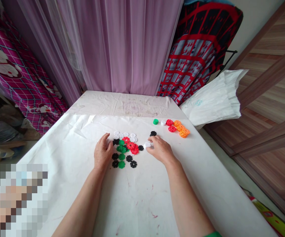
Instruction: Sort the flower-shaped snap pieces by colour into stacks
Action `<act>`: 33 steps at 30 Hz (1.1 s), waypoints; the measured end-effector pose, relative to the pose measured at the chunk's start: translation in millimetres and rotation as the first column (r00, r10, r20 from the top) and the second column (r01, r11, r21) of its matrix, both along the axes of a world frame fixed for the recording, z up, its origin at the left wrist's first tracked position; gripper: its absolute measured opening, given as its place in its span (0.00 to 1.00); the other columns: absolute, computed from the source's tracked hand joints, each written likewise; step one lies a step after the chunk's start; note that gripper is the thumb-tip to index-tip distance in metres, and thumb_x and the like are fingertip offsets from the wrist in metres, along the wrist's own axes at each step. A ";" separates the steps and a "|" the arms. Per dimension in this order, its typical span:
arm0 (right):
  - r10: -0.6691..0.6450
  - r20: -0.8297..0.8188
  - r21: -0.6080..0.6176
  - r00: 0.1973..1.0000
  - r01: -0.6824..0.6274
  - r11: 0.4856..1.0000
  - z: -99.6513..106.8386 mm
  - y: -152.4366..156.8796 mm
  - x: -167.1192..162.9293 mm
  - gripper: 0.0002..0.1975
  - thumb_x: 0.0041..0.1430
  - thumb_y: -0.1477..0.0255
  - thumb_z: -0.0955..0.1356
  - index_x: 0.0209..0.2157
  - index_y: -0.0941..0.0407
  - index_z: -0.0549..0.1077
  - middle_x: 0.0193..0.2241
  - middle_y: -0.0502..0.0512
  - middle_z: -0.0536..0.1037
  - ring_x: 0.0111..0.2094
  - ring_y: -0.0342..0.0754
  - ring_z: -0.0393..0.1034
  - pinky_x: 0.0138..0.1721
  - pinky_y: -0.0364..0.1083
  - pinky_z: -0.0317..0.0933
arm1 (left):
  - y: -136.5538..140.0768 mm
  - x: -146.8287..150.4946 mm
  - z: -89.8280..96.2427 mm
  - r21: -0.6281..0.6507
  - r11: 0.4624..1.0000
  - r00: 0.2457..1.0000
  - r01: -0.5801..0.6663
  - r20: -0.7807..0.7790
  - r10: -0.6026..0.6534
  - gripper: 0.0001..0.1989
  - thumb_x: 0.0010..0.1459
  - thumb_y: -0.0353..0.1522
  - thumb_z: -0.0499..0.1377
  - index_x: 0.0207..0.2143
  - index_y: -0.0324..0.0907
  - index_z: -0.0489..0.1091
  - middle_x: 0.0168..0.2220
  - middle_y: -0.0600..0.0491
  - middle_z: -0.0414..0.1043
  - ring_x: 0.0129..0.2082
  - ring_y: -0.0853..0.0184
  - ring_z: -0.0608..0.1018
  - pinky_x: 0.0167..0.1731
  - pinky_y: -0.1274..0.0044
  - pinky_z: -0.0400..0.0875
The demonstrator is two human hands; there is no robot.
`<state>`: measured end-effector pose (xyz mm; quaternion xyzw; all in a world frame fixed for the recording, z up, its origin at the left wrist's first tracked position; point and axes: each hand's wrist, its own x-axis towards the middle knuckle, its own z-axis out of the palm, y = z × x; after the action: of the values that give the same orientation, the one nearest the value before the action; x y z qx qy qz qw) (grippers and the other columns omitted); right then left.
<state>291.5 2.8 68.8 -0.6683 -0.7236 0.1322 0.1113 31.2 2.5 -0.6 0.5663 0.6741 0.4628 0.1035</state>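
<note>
Plastic notched snowflake discs lie together on the white-covered table (137,197). White discs (126,135) form the far row, red discs (131,145) sit at the middle right, and green discs (121,157) run down the middle with black discs (115,156) beside them. My left hand (103,152) rests at the left edge of this group, its fingers apart, close to a black piece (116,142). At the right, my right hand (160,149) pinches white snowflake discs (146,145) between thumb and fingers. Just beyond its fingertips lies a black stack (153,133).
Farther back on the right are a green stack (155,121), a small white stack (163,122), red stacks (172,129) and orange stacks (183,132). A white bag (213,98) stands past the table's right edge. Purple curtains (122,46) hang behind.
</note>
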 end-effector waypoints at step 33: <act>-0.468 0.097 -0.009 0.878 0.471 0.882 -24.5 74.0 57.0 0.22 0.58 0.70 0.68 0.54 0.59 0.67 0.48 0.62 0.78 0.49 0.54 0.73 0.46 0.46 0.61 | 1.8 -4.2 -3.1 -0.089 0.996 0.999 -0.007 -0.045 0.003 0.22 0.61 0.38 0.51 0.55 0.45 0.69 0.57 0.49 0.72 0.57 0.59 0.73 0.58 0.67 0.68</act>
<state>348.5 76.9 44.3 -0.8307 -0.5422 0.0822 0.0958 27.1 4.3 -3.7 0.5696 0.6976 0.4199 0.1123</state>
